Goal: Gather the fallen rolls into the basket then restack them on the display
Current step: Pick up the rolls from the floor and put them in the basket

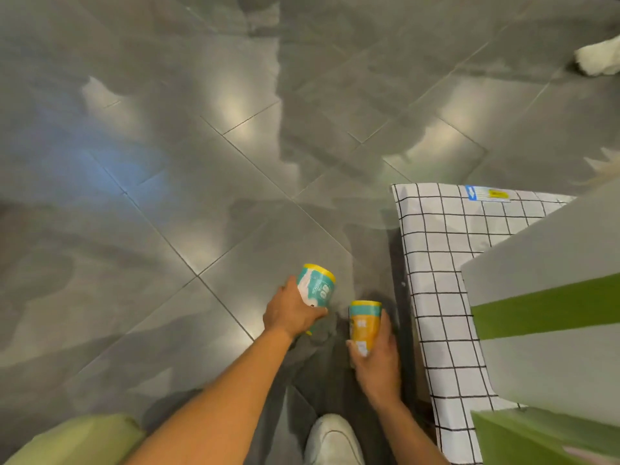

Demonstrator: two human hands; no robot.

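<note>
Currently left hand (288,313) grips teal roll (318,285) at 6 o'clock; right hand (377,360) grips orange roll (364,325) at its 3 o'clock. Basket unseen. Risk: slick wrapper slips, roll drops onto tiled floor (167,196), rolls away.

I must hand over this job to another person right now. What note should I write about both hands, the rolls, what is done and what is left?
Left hand: grips a teal roll, held above the floor.
Right hand: grips an orange roll, next to a white grid-patterned surface.
Things: the two rolls do not touch. A grey and green unit stands at the right. No sure basket is in view; the grid surface may be it.
Done: two rolls are in hand.
Left: put both in the basket, then restack. Check the blurred white thing far off on the floor.
</note>
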